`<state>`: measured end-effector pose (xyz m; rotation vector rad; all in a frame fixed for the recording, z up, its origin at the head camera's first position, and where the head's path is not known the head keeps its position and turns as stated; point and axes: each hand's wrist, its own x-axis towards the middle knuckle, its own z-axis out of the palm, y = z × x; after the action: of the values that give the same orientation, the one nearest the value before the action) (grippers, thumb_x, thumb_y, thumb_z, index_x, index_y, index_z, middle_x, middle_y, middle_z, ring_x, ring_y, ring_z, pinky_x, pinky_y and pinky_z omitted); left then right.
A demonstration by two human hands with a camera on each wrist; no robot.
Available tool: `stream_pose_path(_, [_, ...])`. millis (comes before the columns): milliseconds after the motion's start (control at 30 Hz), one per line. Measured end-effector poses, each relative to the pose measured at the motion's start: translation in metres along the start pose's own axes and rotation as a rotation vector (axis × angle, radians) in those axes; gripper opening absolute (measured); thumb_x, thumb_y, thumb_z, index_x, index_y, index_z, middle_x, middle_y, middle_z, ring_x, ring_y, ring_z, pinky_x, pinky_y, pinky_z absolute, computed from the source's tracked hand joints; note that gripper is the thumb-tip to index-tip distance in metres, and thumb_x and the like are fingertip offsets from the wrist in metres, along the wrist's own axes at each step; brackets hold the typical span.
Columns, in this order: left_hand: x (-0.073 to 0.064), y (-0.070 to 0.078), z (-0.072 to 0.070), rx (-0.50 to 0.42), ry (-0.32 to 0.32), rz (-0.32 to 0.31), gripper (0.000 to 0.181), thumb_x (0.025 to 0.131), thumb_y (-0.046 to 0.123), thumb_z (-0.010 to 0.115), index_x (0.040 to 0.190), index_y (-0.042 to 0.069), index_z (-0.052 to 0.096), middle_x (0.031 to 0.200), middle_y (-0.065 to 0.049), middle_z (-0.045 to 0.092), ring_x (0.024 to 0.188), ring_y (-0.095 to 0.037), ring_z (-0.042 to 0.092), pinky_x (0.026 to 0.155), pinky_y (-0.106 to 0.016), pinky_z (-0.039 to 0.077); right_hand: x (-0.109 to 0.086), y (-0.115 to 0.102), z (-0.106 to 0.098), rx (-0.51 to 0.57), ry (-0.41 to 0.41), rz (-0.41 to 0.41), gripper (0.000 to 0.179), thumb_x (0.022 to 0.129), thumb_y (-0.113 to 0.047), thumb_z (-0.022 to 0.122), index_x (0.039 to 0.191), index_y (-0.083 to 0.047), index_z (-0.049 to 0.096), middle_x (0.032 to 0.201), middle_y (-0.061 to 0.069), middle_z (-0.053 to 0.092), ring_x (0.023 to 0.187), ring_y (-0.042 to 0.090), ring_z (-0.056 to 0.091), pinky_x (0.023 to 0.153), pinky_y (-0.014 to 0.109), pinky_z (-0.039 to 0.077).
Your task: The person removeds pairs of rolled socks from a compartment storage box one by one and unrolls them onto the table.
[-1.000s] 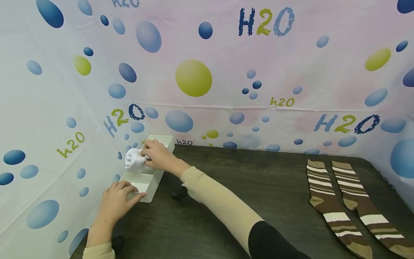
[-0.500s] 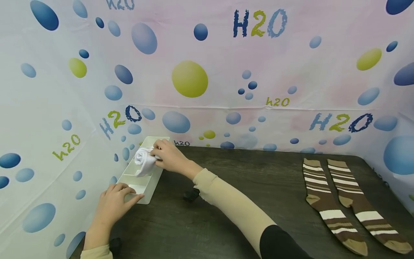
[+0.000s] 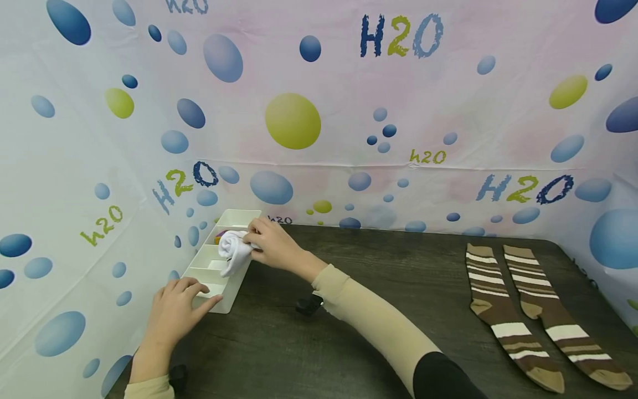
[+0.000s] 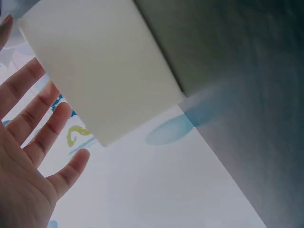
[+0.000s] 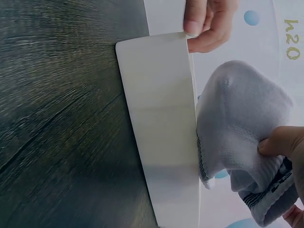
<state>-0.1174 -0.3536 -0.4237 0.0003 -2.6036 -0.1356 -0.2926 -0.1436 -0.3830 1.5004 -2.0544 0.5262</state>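
In the head view my right hand pinches a rolled bundle of white socks over the right side of a white divided storage box. The right wrist view shows grey-black marks on the sock bundle and a loose cuff hanging down, with my thumb pressed into the fabric. My left hand holds the near end of the box, its fingers over the rim and its thumb at the right corner. In the left wrist view the fingers of that hand are spread, some tips hidden behind the box's end wall.
Two brown, tan and white striped socks lie flat on the right of the dark wooden table. Something purple and orange shows in a box compartment, mostly hidden by the white bundle. A bubble-printed sheet stands behind and to the left.
My right hand has moved the white sock bundle to the right across the box, uncovering the purple and orange item. The left hand stays at the near end.
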Motion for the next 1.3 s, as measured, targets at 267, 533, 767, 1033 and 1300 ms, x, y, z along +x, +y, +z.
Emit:
stream_pose_path(267, [0.004,0.010,-0.001,-0.022,0.100,0.069,0.031,0.066,0.037,0.086,0.080,0.013,0.071,0.092,-0.008,0.068,0.091,-0.034,0.060,0.081,-0.062,0.043,-0.016,0.006,-0.005,-0.027,0.052,0.002,0.016,0.086,-0.017,0.069,0.101,-0.018,0.073,0.102,0.001,0.057,0.085,0.016,0.048,0.073,0.028,0.040])
stream_pose_path(533, [0.005,0.016,-0.001,-0.028,0.098,0.091,0.031,0.066,0.036,0.086,0.080,0.013,0.071,0.091,-0.008,0.067,0.093,-0.032,0.058,0.081,-0.061,0.043,-0.033,0.017,-0.015,-0.062,0.057,0.007,0.017,0.085,-0.017,0.070,0.101,-0.017,0.073,0.102,0.003,0.057,0.084,0.017,0.048,0.070,0.029,0.041])
stream_pose_path(767, [0.006,0.018,0.002,-0.029,0.087,0.093,0.030,0.067,0.034,0.086,0.080,0.011,0.071,0.091,-0.009,0.067,0.095,-0.033,0.058,0.080,-0.059,0.043,-0.059,0.029,-0.024,-0.098,0.005,0.005,0.019,0.082,-0.013,0.068,0.100,-0.018,0.072,0.101,0.003,0.056,0.084,0.017,0.046,0.068,0.030,0.038])
stream_pose_path(1033, [0.006,0.023,0.004,-0.041,0.082,0.097,0.028,0.069,0.033,0.085,0.080,0.012,0.071,0.091,-0.009,0.067,0.095,-0.034,0.058,0.078,-0.059,0.044,-0.095,0.034,-0.036,-0.110,-0.148,-0.001,0.018,0.086,-0.018,0.071,0.104,-0.021,0.071,0.108,0.002,0.055,0.087,0.017,0.045,0.071,0.030,0.034])
stream_pose_path(1300, [0.008,0.026,0.006,-0.060,0.108,0.150,0.026,0.068,0.028,0.085,0.080,0.010,0.070,0.088,-0.008,0.066,0.094,-0.034,0.057,0.082,-0.058,0.044,-0.121,0.028,-0.045,-0.124,-0.244,-0.012,0.020,0.085,-0.019,0.073,0.105,-0.021,0.072,0.109,0.001,0.055,0.090,0.015,0.045,0.070,0.028,0.031])
